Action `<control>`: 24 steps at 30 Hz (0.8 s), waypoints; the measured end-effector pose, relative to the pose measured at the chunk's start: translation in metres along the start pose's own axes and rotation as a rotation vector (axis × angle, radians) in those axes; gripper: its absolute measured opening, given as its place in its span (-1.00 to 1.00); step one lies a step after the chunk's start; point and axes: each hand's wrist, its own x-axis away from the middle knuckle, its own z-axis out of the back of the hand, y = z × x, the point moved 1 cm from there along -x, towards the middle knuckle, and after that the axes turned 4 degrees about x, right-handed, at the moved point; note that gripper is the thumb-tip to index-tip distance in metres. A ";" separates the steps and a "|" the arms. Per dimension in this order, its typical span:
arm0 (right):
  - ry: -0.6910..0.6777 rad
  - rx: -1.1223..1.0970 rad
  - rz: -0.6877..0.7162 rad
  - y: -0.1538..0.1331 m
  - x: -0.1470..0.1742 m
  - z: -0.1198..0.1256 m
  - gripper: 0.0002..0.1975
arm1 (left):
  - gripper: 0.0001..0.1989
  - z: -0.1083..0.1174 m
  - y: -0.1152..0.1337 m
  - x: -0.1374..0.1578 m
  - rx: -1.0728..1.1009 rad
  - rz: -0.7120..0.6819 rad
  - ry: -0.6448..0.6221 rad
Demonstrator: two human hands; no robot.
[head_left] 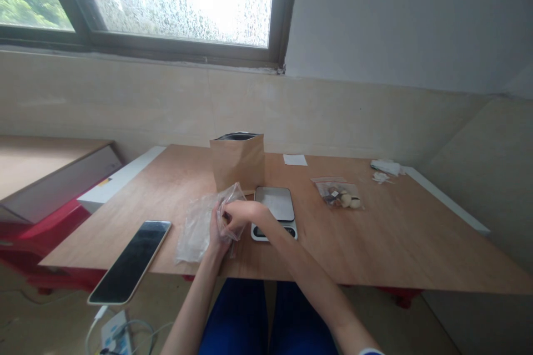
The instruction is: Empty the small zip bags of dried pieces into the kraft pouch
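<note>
My left hand (216,228) is closed around a clear plastic bag (233,194), holding it upright over the near part of the table. Into its mouth reaches my right hand (241,213), fingers curled together. Something small and dark shows by those fingers, too hidden to name. More clear plastic (194,233) lies flat to the left of my hands; I cannot tell whether it is a separate bag. Just right of my hands is a kitchen scale (275,203) with a bare metal plate, its display partly covered by my right wrist. Behind stands a brown paper pouch (239,163), open at the top.
A phone (131,263) juts over the table's front left edge, a cable (100,313) below it. To the right lies a zip bag (339,194) with small round and dark pieces. White paper (295,160) and crumpled white scraps (387,167) are farther back.
</note>
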 end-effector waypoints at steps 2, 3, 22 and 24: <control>-0.014 -0.004 0.007 0.001 0.000 -0.001 -0.80 | -0.77 0.000 -0.001 -0.001 0.015 0.012 0.013; -0.012 -0.004 0.007 0.002 0.000 -0.001 -0.82 | -0.78 0.000 -0.001 -0.001 0.025 0.022 0.017; 0.179 -0.078 0.022 -0.003 0.004 -0.002 -0.84 | -0.76 0.007 -0.003 -0.009 0.051 -0.019 0.015; 0.232 -0.044 0.023 -0.002 0.003 -0.003 -0.81 | -0.76 0.008 -0.004 -0.009 0.057 -0.019 0.009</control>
